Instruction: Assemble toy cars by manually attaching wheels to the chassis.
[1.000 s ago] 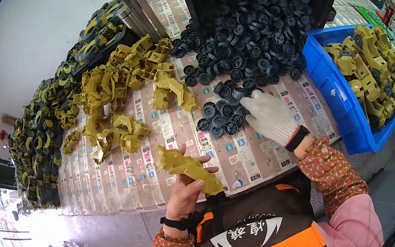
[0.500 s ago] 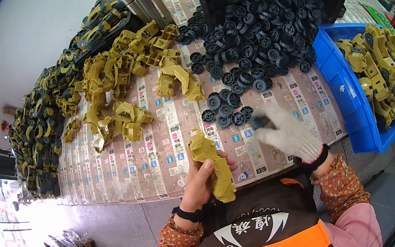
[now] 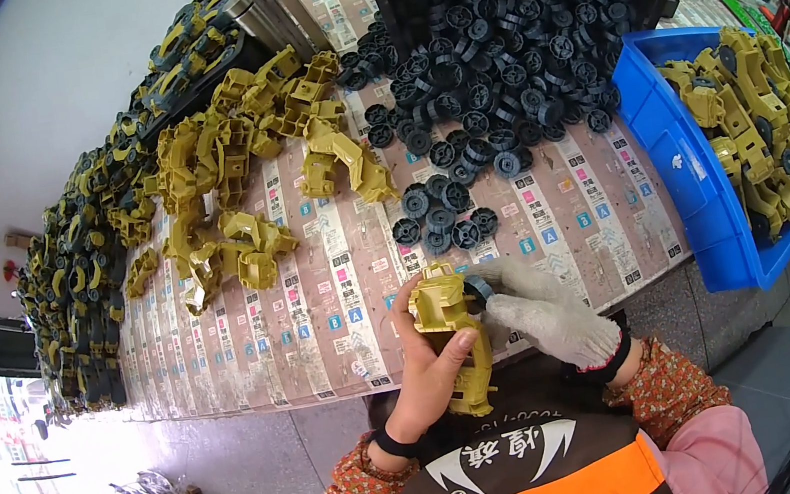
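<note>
My bare left hand [image 3: 429,368] is closed around a yellow plastic toy car body [image 3: 440,303], held upright at the table's front edge with its hollow side partly showing. In my white-gloved right hand [image 3: 546,312] a small dark toy wheel [image 3: 478,290] is pinched, right against the upper side of the car body. Whether the wheel is seated on it I cannot tell. A few loose dark wheels [image 3: 434,209] lie just beyond my hands, in front of a large heap of wheels [image 3: 520,58].
Several yellow car bodies [image 3: 244,248] lie on the table [image 3: 269,356] left of centre. Piles of cars with wheels [image 3: 74,262] line the left edge. A blue bin [image 3: 708,248] of yellow bodies stands at the right. Behind the wheels is a black container [image 3: 381,6].
My right hand has brought a wheel from the loose group down and left to the car body. My left hand has turned the body and moved it slightly right.
</note>
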`<state>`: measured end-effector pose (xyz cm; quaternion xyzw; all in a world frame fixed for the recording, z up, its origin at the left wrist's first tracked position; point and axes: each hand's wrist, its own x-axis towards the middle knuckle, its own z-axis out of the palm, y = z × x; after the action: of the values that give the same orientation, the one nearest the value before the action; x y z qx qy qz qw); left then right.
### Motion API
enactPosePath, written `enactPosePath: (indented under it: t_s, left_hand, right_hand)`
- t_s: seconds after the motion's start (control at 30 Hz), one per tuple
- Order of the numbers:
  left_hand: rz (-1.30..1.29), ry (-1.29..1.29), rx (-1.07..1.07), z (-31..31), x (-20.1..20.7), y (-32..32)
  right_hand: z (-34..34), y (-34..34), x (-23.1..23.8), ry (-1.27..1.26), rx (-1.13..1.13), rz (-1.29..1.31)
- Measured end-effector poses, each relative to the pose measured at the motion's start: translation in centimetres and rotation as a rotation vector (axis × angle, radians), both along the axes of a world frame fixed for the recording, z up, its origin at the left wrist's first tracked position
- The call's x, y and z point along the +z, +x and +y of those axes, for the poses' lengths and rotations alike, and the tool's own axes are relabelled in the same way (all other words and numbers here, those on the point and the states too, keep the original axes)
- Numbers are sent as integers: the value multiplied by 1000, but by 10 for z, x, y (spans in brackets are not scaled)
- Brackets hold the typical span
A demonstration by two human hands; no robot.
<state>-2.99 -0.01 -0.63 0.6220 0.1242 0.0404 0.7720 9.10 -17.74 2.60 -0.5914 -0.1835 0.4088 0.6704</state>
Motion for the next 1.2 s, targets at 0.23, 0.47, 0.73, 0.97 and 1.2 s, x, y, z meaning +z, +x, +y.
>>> enactPosePath:
  t_s: [0.23, 0.47, 0.73, 0.97, 1.2]
  left_hand:
    - [-17, 547, 63, -14, 10, 3]
    - [-64, 770, 19, -17, -14, -5]
    - [-137, 646, -7, -8, -12, -1]
    - [168, -252, 198, 17, -10, 3]
    - [125, -438, 294, 19, -10, 5]
  right_hand:
    - [2, -25, -13, -193, -147, -794]
    - [3, -22, -8, -263, -6, -723]
    - [0, 29, 5, -456, 283, -918]
    - [28, 84, -19, -723, -59, -1290]
    - [21, 70, -26, -568, -127, -1280]
